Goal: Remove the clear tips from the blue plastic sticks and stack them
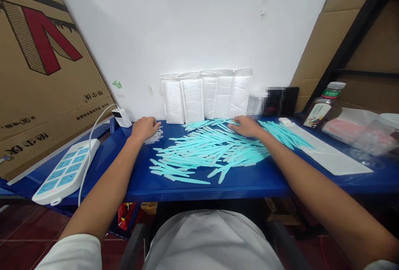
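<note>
Across the middle of the blue table lies a loose heap of slim turquoise sticks (pixel 215 147) with pale ends, which look like eyebrow razors. My right hand (pixel 247 127) rests at the back of this heap, thumb and fingertips a little apart over the sticks. Over at the left, my left hand (pixel 145 128) is curled at the edge of a small pile of greyish translucent pieces (pixel 155 135). Whatever its fingers may hold is hidden. More turquoise sticks (pixel 285 133) lie to the right, beyond my right forearm.
White padded mailers (pixel 193 99) lean against the wall. A white power strip (pixel 67 172) and a small white cabled device (pixel 121 117) are at left. On the right are a clear jar (pixel 255 104), a brown bottle (pixel 322 105), a white plastic sheet (pixel 335 155) and a pink-filled bag (pixel 352 132).
</note>
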The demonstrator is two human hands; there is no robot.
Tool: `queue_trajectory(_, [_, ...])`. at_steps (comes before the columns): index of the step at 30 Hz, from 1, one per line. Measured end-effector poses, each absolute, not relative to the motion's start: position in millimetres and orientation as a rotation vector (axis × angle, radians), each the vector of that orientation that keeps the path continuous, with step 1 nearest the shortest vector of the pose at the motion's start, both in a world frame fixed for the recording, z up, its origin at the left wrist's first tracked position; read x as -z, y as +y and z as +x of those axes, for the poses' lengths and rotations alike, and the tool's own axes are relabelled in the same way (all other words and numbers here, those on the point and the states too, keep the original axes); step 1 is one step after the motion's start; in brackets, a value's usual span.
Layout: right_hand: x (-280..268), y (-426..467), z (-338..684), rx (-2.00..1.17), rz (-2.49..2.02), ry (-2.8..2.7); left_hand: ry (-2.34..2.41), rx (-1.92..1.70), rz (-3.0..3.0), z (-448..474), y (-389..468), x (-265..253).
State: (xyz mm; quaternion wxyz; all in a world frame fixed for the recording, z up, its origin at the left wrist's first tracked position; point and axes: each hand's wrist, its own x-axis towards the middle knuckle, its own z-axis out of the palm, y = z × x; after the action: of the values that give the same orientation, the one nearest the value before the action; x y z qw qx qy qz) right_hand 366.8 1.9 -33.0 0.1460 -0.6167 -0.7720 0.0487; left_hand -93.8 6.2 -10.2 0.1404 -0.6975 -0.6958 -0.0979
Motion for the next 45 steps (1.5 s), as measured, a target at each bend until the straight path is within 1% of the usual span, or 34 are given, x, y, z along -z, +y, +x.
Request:
queue_trajectory(5, [40, 10, 355, -0.248, -1.868, -2.277, -1.965, 0.336, -2.052, -86, 4, 11])
queue_trajectory(14, [24, 0, 366, -0.321, -1.941, -2.434, -1.911, 0.365, -2.153, -77, 1, 11])
queue_trajectory(24, [22, -9, 358, -0.113, -2.021, -2.446, -1.867, 0.388, -2.207, -73, -1, 11])
queue_trajectory(36, [21, -14, 357, -0.112, -1.943, -2.404, -1.844, 0.398, -2.237, -72, -2, 11])
queue_trajectory(41, [20, -13, 357, -0.204, -1.824, -2.423, -1.797, 0.477, -2.289, -72, 0, 13])
queue_trajectory(45, [12, -14, 364, -0.378, -1.733, -2.378, -1.686, 0.66, -2.401, -69, 2, 17])
